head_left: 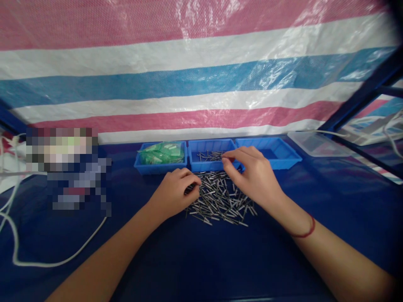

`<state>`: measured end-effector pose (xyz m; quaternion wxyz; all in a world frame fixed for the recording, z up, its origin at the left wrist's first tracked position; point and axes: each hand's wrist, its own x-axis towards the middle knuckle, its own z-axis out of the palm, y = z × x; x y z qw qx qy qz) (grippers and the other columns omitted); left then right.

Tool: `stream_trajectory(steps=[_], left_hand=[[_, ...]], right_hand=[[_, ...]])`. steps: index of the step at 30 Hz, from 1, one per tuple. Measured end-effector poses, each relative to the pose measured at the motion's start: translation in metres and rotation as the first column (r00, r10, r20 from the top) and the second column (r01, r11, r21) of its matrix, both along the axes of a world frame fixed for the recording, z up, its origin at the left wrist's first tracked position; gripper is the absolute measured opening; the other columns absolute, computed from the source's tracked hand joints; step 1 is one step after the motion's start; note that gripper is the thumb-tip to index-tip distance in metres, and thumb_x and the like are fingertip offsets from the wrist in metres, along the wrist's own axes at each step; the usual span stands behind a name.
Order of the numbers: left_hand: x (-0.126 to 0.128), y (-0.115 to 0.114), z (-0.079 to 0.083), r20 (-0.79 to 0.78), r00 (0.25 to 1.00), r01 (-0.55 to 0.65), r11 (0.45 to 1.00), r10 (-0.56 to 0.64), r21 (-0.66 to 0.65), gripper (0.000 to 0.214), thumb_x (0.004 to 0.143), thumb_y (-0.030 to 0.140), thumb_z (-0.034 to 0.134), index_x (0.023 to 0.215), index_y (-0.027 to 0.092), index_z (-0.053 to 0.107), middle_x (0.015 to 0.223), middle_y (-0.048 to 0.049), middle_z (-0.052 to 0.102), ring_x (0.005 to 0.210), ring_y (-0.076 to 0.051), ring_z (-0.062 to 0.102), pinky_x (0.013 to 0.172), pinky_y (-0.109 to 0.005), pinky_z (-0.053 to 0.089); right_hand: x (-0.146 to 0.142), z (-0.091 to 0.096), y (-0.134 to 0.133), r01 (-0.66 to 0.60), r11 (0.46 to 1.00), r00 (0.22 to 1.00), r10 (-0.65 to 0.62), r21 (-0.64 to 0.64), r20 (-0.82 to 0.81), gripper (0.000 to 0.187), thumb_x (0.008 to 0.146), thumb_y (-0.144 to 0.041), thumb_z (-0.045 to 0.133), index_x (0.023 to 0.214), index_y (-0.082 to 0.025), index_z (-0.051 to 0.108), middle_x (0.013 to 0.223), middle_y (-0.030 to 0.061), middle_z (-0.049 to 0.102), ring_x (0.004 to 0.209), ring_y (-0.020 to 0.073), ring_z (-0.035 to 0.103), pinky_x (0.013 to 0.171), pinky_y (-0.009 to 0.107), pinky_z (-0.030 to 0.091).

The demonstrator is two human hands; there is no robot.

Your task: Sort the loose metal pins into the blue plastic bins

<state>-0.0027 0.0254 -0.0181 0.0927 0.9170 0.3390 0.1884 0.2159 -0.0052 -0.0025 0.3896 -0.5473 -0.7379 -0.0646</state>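
Observation:
A loose pile of silvery blind rivets (217, 201) lies on the dark blue tabletop. At the pile's left edge is my left hand (179, 191), its fingers curled and the thumb close to the forefinger; whatever they hold is hidden. My right hand (252, 172) hovers over the front wall of the middle blue bin (204, 164), thumb and forefinger pinched together. Anything between those fingertips is too small to make out. More blind rivets (209, 156) lie inside that middle bin, partly behind my right hand.
To the left, a blue bin (151, 169) holds green plastic packets (162, 153). Another blue bin (277, 153) adjoins on the right, beside a clear plastic lid (317, 144). A white cable (40, 264) loops across the left side. Striped sheeting (189, 79) hangs behind.

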Motion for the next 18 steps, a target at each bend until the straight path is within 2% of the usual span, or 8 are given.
stream_trajectory(steps=[3,7,13,18], left_hand=[[0.001,-0.002,0.001,-0.096,0.995,0.010,0.998,-0.004,0.060,0.017,0.088,0.029,0.053,0.094,0.024,0.068,0.096,-0.0031,0.062,0.083,-0.018,0.055,0.072,-0.031,0.035],[0.004,-0.002,0.000,-0.169,0.985,-0.008,0.993,0.028,0.116,0.022,0.092,0.031,0.048,0.090,0.022,0.068,0.096,-0.0033,0.062,0.082,-0.017,0.054,0.069,-0.031,0.033],[0.008,-0.003,0.005,-0.208,0.976,-0.029,0.990,0.057,0.135,0.013,0.087,0.025,0.055,0.086,0.021,0.067,0.094,-0.0031,0.061,0.083,-0.017,0.055,0.070,-0.031,0.033],[0.015,-0.003,0.011,-0.270,0.957,-0.075,0.989,0.109,0.131,0.017,0.088,0.030,0.055,0.086,0.021,0.069,0.088,-0.0043,0.061,0.080,-0.019,0.055,0.066,-0.030,0.033]], right_hand=[[-0.004,0.004,-0.006,-0.036,0.999,0.999,0.036,-0.027,-0.003,0.018,0.088,-0.025,0.050,0.083,-0.019,0.066,0.080,0.0049,0.067,0.077,0.0210,0.056,0.074,0.036,0.041],[-0.009,0.005,-0.009,-0.061,0.996,0.998,0.062,-0.060,0.009,0.018,0.088,-0.025,0.050,0.084,-0.018,0.066,0.083,0.0052,0.067,0.080,0.0210,0.057,0.075,0.036,0.040],[-0.014,0.004,-0.012,-0.101,0.989,0.994,0.106,-0.109,0.037,0.017,0.087,-0.023,0.050,0.081,-0.019,0.066,0.081,0.0043,0.067,0.079,0.0197,0.057,0.074,0.034,0.037],[-0.017,0.005,-0.014,-0.121,0.984,0.990,0.129,-0.133,0.050,0.018,0.088,-0.024,0.050,0.080,-0.019,0.066,0.077,0.0038,0.065,0.076,0.0190,0.055,0.072,0.034,0.038]])
